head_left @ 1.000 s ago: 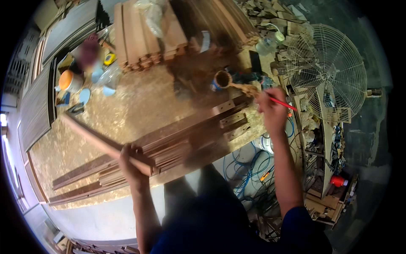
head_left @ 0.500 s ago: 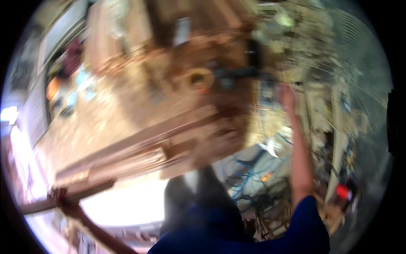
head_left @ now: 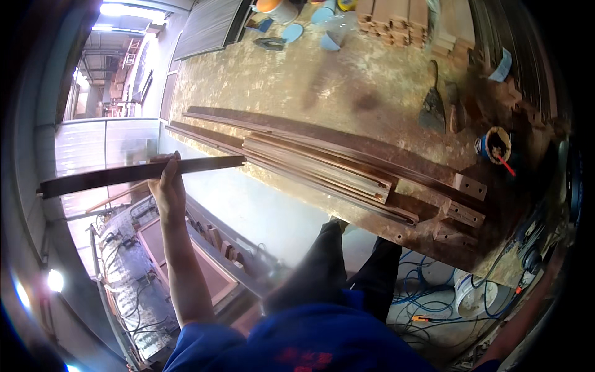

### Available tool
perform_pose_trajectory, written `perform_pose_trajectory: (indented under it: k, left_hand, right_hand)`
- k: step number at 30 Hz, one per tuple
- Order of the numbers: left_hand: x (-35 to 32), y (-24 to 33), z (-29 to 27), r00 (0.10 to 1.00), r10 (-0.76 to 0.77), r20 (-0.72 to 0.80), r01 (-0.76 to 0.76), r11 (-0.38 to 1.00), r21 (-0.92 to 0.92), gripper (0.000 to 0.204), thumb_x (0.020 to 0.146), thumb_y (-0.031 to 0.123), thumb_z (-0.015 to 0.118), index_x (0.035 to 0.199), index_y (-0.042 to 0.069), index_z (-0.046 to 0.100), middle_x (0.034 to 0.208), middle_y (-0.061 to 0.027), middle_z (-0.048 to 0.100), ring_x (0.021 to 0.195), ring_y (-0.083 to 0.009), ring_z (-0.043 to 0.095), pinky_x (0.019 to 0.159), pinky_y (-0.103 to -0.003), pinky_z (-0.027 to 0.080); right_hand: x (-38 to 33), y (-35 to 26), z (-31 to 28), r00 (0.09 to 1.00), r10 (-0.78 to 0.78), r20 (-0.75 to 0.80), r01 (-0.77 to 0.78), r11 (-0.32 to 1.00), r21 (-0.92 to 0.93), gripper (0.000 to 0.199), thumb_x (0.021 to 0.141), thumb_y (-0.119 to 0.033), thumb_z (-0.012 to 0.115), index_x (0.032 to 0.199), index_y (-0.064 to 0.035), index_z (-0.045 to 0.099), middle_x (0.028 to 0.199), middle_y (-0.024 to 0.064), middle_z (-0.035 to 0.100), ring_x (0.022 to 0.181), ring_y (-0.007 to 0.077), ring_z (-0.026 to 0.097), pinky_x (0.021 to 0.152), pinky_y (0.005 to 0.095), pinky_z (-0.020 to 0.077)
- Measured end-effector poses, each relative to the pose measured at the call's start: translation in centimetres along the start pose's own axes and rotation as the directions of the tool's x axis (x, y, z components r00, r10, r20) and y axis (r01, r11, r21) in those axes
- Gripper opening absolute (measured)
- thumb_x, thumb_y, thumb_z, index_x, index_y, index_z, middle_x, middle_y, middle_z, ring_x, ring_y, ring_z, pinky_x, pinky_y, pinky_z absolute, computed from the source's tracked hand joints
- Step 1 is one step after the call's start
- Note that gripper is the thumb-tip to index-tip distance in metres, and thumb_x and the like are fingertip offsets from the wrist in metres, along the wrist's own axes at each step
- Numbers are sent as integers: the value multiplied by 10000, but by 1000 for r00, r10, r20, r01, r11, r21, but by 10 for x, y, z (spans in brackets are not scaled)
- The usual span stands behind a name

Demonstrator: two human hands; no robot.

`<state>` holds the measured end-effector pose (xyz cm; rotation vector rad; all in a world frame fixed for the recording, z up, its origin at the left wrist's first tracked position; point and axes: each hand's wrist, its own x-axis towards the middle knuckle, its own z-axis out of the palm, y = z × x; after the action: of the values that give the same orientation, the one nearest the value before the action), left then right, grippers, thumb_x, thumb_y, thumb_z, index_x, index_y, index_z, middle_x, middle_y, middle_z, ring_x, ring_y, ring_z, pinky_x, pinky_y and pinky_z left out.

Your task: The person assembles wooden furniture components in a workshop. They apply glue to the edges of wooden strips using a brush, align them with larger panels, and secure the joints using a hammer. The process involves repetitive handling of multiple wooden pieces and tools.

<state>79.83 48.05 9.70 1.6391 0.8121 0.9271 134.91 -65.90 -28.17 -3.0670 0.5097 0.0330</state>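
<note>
My left hand (head_left: 166, 180) is closed around a dark wooden strip (head_left: 102, 178), held level off the workbench's left front side. The strip's right end reaches close to a stack of grooved wooden strips (head_left: 313, 166) on the workbench (head_left: 266, 87). A longer dark strip (head_left: 347, 147) lies behind that stack. Short wooden blocks with holes (head_left: 463, 212) sit at the stack's right end. Of my right arm, only the forearm (head_left: 533, 316) shows at the dim lower right rim; the hand itself cannot be made out.
A putty knife (head_left: 432, 111) and an open can (head_left: 498, 144) with a red stick lie to the right on the bench. Pliers (head_left: 271, 43), a white tub and stacked wood line the far side. Blue hoses (head_left: 412, 285) and a white bucket (head_left: 476, 291) are on the floor.
My view has swung left. My left hand has raised the wooden strip closer to the bench's stack. The right arm, stretched forward before, now sits at the right rim.
</note>
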Motion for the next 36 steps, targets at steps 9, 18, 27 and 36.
perform_pose_trajectory:
  k: [9,18,27,36]
  left_hand:
    - [53,-75,-60,999,17,45,-8,982,-189,203,892,-58,731,1042,45,641,973,-55,660,951,-160,626,963,-309,495]
    - [53,-80,-142,973,-205,110,188,971,148,300,849,54,739,1105,28,586,905,-8,610,812,-110,585,731,-293,493]
    - [90,-246,-56,879,-352,321,90,785,613,410,751,94,721,1115,-8,564,925,-112,617,868,-216,613,775,-390,529]
    - [199,-371,-58,895,-313,317,-160,438,885,434,751,336,885,900,37,608,840,-79,532,809,-243,508,704,-445,459]
  right_hand:
    - [-426,-172,-153,961,217,170,-274,799,535,396,1032,-436,674,1022,-40,656,743,12,606,650,157,575,644,340,464]
    - [-689,-527,-166,778,-372,506,-268,533,803,314,984,-200,729,1211,-46,575,717,-42,520,518,51,473,458,230,372]
    - [-582,-692,-110,789,-574,220,415,762,497,434,959,-154,683,1346,-21,539,1223,279,664,1083,461,667,928,516,524]
    - [-474,-735,-18,619,-780,89,612,551,567,429,886,-66,703,1301,-18,604,1239,259,639,1132,472,619,1015,520,499]
